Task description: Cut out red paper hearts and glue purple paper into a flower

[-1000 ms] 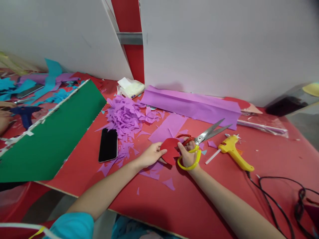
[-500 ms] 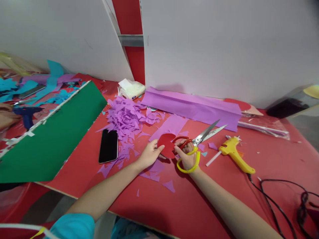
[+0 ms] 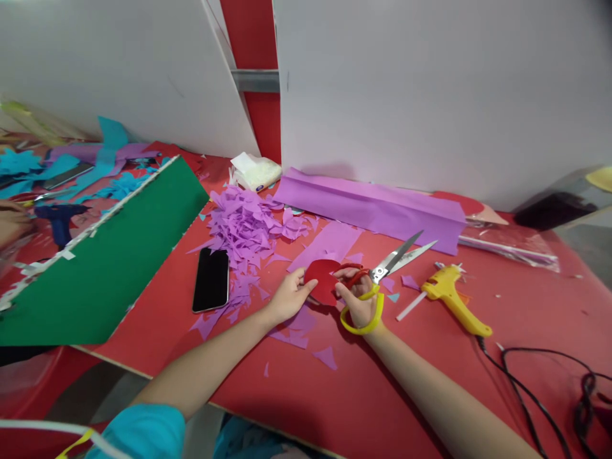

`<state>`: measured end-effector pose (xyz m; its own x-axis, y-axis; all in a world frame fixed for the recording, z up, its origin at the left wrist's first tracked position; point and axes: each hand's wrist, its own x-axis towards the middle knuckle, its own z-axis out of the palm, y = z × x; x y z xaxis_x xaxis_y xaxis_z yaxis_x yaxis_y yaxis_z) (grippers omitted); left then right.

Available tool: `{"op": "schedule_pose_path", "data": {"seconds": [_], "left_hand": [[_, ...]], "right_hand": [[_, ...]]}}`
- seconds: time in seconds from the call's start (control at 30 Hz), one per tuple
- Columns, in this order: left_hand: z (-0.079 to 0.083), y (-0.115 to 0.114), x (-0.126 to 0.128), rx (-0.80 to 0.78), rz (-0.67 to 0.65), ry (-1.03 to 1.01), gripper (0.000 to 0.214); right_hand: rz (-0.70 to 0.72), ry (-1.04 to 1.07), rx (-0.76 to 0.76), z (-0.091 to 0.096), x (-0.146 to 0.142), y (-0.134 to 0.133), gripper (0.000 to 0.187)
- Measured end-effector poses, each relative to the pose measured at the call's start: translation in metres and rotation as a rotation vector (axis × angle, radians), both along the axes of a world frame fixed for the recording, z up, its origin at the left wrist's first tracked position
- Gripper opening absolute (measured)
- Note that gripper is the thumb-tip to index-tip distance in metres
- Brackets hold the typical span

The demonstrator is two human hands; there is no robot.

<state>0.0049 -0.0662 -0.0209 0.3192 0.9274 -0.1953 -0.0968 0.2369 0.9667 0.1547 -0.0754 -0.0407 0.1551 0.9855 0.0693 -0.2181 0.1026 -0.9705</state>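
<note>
My left hand point(image 3: 288, 294) pinches the left edge of a rounded red paper piece point(image 3: 321, 278) just above the red table point(image 3: 406, 376). My right hand point(image 3: 357, 302) grips scissors point(image 3: 388, 262) with one red and one yellow handle loop; the steel blades are parted and point up and to the right, away from the paper. Both hands touch the red piece from opposite sides. Purple paper scraps point(image 3: 292, 326) lie under and in front of my hands.
A yellow glue gun point(image 3: 452, 296) with its black cord point(image 3: 535, 389) lies to the right. A black phone point(image 3: 211, 278) and a heap of purple cuttings point(image 3: 246, 220) sit to the left, a folded purple sheet point(image 3: 373, 207) behind, a green board point(image 3: 102, 255) far left. Another person's hand point(image 3: 12, 220) shows at the left edge.
The red paper piece has turned and shifted slightly up and left between my hands. The scissor blades have opened a little wider. Both hands stayed in about the same place.
</note>
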Motion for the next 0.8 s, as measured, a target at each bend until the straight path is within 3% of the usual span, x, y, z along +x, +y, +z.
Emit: {"op": "schedule_pose_path", "data": {"seconds": [0.17, 0.43, 0.8], "left_hand": [[-0.005, -0.001, 0.001, 0.014, -0.073, 0.013, 0.037], [-0.015, -0.003, -0.002, 0.12, -0.113, 0.146, 0.027], [0.002, -0.006, 0.001, 0.213, -0.112, 0.305, 0.016]], "right_hand": [[0.009, -0.037, -0.046, -0.003, 0.007, 0.005, 0.029], [-0.065, -0.033, -0.027, -0.005, 0.008, 0.009, 0.035], [-0.163, -0.192, 0.009, 0.0, 0.01, 0.011, 0.034]]}}
